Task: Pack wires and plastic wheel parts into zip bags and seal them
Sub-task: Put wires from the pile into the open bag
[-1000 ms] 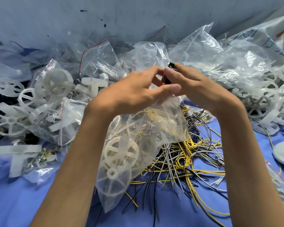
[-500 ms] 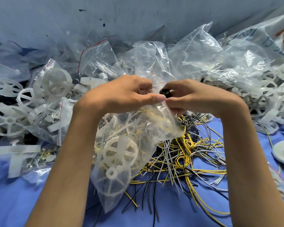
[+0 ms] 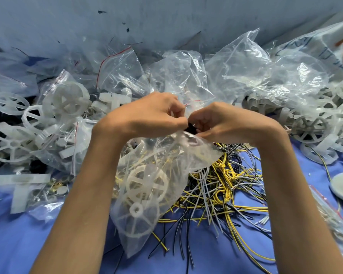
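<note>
Over 1 second both hands have dropped closer to the wire pile (image 3: 226,180). The right hand (image 3: 224,123) earlier reached out with straight fingers and held the small black part (image 3: 191,127) high above the pile. Its fingers are now curled under, and the part sits lower, at the mouth of the zip bag (image 3: 156,184). The left hand (image 3: 152,115) has come down too, bunching the bag's top tighter.

- Zip bag (image 3: 166,155) at centre, over the desk (image 3: 18,244); wheel parts (image 3: 147,182) inside it.
- Left hand (image 3: 147,115) grips its mouth; right hand (image 3: 222,121), just beside, pinches a small part (image 3: 191,127) there.
- Loose wires (image 3: 226,184) on the desk, behind and right of the bag.
- Filled bags (image 3: 63,135) left; empty bags (image 3: 246,76) at back; loose wheels (image 3: 309,127) right.
</note>
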### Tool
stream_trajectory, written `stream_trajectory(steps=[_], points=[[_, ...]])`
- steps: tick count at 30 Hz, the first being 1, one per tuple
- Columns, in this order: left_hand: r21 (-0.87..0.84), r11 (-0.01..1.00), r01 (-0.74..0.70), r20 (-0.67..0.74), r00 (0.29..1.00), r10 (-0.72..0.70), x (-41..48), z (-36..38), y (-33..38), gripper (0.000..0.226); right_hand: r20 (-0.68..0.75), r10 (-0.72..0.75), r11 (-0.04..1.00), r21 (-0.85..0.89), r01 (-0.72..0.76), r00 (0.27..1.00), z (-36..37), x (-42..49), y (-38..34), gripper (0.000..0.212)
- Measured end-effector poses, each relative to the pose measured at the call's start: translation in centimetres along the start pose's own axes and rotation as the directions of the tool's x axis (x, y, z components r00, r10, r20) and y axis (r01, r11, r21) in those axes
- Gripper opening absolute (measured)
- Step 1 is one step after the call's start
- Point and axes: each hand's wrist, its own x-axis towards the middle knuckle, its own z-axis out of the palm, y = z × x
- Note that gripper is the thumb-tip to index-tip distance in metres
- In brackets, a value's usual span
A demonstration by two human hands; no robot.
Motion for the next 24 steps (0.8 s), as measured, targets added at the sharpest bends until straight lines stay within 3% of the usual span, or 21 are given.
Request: stream_trajectory(steps=[3, 7, 11, 14, 19, 24], points=[[0.035, 0.999, -0.011, 0.027, 1.0, 0.01, -0.4, -0.3, -0.2, 0.019, -0.012, 0.001, 1.0, -0.024, -0.001, 1.0, 0.4, 0.3, -0.3, 0.018], [0.063, 0.997, 0.032, 0.048, 0.998, -0.036, -0.7, -0.6, -0.8, 0.027, -0.017, 0.003, 1.0, -0.02, -0.003, 1.0, 0.8, 0.8, 0.0, 0.002], [0.206, 0.968, 0.146, 0.097, 0.981, -0.168, -0.5, -0.4, -1.3, 0.018, 0.023, 0.026, 0.998, 0.053, -0.027, 0.999, 0.8, 0.8, 0.0, 0.023], [0.258, 0.951, 0.17, 0.126, 0.97, -0.208, -0.1, -0.1, -1.7, 0.019, 0.075, 0.025, 1.0, 0.001, -0.025, 0.997, 0.8, 0.7, 0.0, 0.032], [0.263, 0.941, 0.212, 0.189, 0.945, -0.265, -0.2, -0.3, -2.3, 0.012, 0.163, 0.055, 0.995, -0.089, -0.041, 0.985, 0.7, 0.5, -0.1, 0.033], [0.346, 0.909, 0.231, 0.197, 0.93, -0.311, -0.2, -0.2, -2.6, 0.011, 0.223, 0.007, 1.0, 0.009, -0.009, 0.975, 1.0, 0.6, -0.5, 0.037]])
